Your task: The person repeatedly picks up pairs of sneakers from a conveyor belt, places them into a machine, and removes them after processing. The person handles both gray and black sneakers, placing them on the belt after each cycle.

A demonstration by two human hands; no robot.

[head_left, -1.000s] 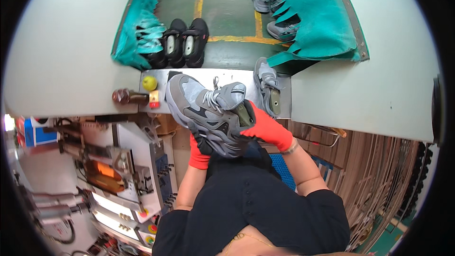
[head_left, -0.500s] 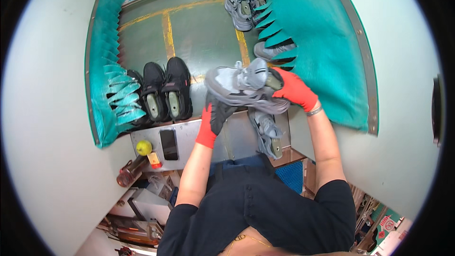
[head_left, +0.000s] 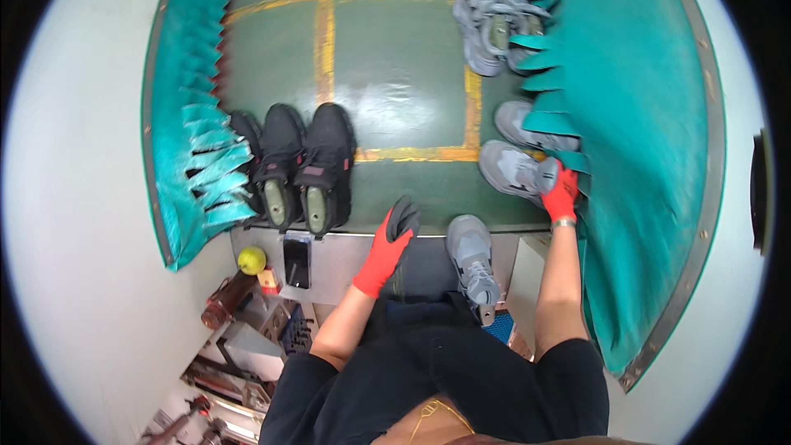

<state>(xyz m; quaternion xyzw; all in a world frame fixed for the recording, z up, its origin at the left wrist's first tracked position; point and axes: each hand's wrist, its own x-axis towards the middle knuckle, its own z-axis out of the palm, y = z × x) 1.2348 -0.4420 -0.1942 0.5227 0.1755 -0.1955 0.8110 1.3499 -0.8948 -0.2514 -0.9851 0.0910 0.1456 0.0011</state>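
Observation:
Both my hands wear red gloves with dark grey palms. My right hand (head_left: 562,194) is closed round the heel end of a grey sneaker (head_left: 512,168), which rests on the green belt (head_left: 404,74) by the right curtain. Just behind it lies another grey sneaker (head_left: 515,122), partly covered by curtain strips. Over the front edge of the belt my left hand (head_left: 390,243) is open and holds nothing, its fingers stretched out. Between my arms a third grey sneaker (head_left: 473,255) sits on the metal ledge (head_left: 338,268), toe toward the belt.
Several black sneakers (head_left: 328,152) with green shoe lasts (head_left: 315,208) stand at left, one partly under the teal strip curtain (head_left: 216,169). A grey pair (head_left: 480,29) stands far right beside the right curtain (head_left: 634,115). A phone (head_left: 297,261), green fruit (head_left: 251,260) and brown bottle (head_left: 227,300) lie front left.
The grey sneaker held in both hands has gone right and down onto the belt. My left hand has let go of it. My view has shifted, and the near sneaker shows more upright.

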